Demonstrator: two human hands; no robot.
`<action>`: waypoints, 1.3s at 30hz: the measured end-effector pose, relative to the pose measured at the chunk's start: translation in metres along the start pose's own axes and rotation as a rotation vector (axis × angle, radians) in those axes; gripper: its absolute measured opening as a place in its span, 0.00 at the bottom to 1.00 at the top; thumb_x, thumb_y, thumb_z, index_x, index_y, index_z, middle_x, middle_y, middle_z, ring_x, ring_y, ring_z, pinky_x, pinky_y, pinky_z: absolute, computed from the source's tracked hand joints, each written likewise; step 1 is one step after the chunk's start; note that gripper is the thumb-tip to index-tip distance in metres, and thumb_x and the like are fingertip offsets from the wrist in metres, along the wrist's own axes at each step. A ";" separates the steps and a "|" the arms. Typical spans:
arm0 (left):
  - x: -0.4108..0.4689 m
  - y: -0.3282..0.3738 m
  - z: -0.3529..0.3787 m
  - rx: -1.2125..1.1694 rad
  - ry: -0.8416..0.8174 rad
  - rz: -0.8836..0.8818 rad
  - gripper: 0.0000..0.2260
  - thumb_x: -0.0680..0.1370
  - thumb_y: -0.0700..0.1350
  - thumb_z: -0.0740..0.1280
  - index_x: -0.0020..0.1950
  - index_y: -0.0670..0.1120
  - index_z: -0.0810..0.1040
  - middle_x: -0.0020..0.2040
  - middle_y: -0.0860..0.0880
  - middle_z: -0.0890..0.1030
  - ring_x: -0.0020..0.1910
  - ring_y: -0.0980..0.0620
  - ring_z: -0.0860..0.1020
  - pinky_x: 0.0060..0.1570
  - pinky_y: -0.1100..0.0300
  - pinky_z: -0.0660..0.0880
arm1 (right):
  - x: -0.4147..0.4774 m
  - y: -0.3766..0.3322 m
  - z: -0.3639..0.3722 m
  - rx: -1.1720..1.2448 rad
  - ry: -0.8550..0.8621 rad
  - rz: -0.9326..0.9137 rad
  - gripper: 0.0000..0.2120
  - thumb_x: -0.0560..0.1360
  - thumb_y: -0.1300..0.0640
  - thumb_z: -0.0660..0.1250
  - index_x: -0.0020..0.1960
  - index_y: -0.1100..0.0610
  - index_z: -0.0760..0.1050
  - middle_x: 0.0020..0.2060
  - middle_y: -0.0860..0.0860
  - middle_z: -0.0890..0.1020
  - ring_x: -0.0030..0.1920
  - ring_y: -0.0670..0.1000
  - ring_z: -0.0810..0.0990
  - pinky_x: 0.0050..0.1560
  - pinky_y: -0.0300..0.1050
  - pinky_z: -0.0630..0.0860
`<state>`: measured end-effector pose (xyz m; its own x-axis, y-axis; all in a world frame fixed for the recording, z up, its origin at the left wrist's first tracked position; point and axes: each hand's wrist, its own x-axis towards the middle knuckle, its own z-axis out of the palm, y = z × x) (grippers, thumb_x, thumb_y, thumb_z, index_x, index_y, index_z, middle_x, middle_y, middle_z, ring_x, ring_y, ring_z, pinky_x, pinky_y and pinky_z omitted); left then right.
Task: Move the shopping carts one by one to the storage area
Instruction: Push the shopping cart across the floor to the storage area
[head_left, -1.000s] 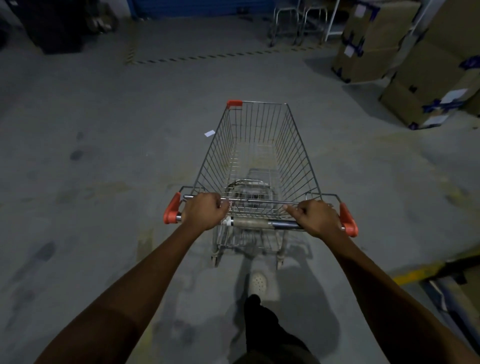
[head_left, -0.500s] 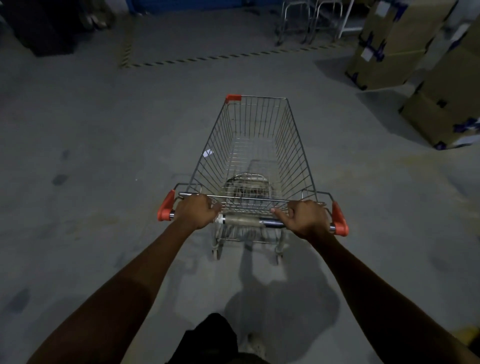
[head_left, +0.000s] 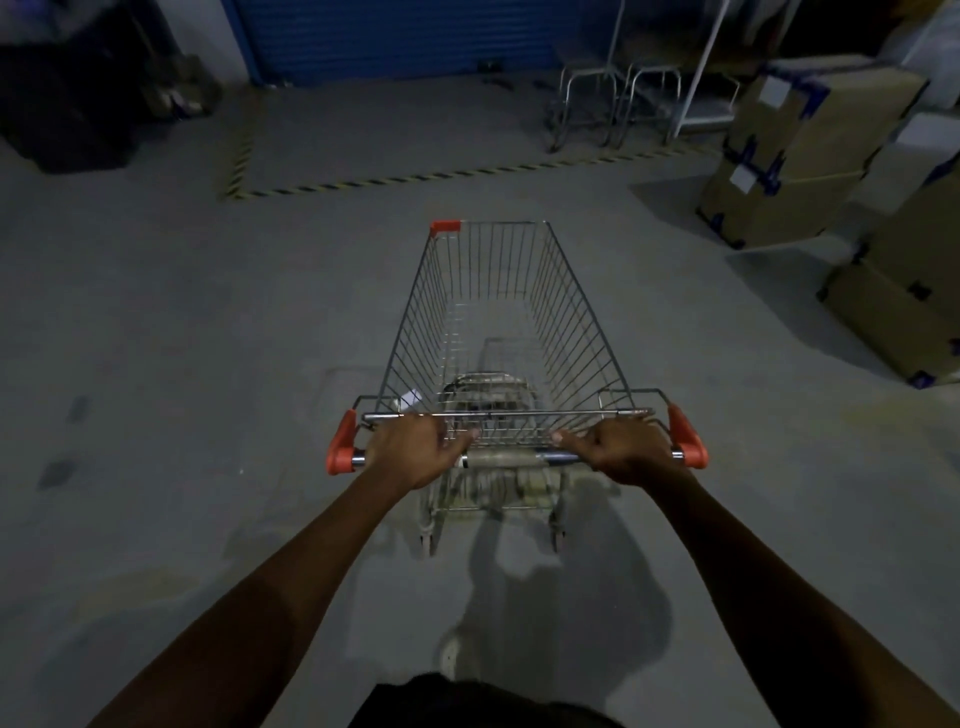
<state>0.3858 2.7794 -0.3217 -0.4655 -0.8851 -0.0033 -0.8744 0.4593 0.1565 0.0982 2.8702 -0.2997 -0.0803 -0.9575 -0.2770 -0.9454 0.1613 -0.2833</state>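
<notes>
A grey concrete floor (head_left: 182, 338) fills the view, and the cart (head_left: 506, 364) stands on it at the middle, pointing away from the person. Far ahead of the cart, a blue shutter (head_left: 405, 36) closes off the back wall. A dark heap (head_left: 78, 93), too dim to make out, sits far ahead of the cart on its left. Stacked cardboard boxes (head_left: 810, 156) with white labels stand to the cart's right, well apart from it.

The cart is a wire basket on wheels with nothing large inside it. Two bare arms reach from the bottom corners up to its near end. The person's shadow (head_left: 561, 587) lies on the floor behind the cart. A black-and-yellow striped tape line (head_left: 415, 179) crosses the floor ahead of the cart, between it and the shutter. Metal tube frames (head_left: 618, 98) stand beyond that line, ahead and to the right of the cart.

The handle (head_left: 519, 459) runs across the cart's near end. The left hand (head_left: 410, 449) grips the handle near its left end with the fingers wrapped over the bar. The right hand (head_left: 626, 449) grips it near the right end the same way. Red caps (head_left: 340, 441) close both handle ends, just outside each hand. A red corner piece (head_left: 445, 226) marks the cart's far left corner. A pale shoe (head_left: 451, 657) shows on the floor behind the cart. A small white scrap (head_left: 410, 399) shows through the wires at the cart's near left side.
</notes>
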 end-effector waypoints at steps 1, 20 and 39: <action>0.024 -0.006 -0.003 -0.002 -0.011 0.009 0.36 0.75 0.75 0.47 0.30 0.48 0.76 0.34 0.49 0.80 0.38 0.49 0.81 0.37 0.57 0.70 | 0.024 0.001 -0.008 -0.023 -0.005 0.006 0.36 0.77 0.26 0.48 0.31 0.54 0.73 0.28 0.48 0.77 0.33 0.48 0.78 0.38 0.41 0.66; 0.471 -0.023 -0.016 -0.015 -0.144 0.345 0.39 0.61 0.85 0.40 0.38 0.55 0.73 0.37 0.53 0.78 0.42 0.49 0.81 0.37 0.58 0.67 | 0.423 0.118 -0.177 -0.056 -0.213 -0.019 0.34 0.69 0.21 0.57 0.33 0.52 0.76 0.33 0.44 0.80 0.40 0.47 0.79 0.52 0.46 0.76; 0.927 -0.024 -0.012 0.124 -0.110 0.257 0.34 0.65 0.82 0.55 0.38 0.52 0.78 0.39 0.52 0.82 0.42 0.51 0.81 0.41 0.59 0.74 | 0.801 0.256 -0.308 -0.163 0.074 0.029 0.50 0.60 0.12 0.41 0.38 0.53 0.81 0.33 0.50 0.82 0.36 0.49 0.81 0.42 0.45 0.80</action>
<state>-0.0225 1.9470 -0.3163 -0.6796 -0.7285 -0.0868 -0.7331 0.6787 0.0440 -0.3057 2.0707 -0.3110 -0.1254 -0.9689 -0.2132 -0.9806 0.1537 -0.1215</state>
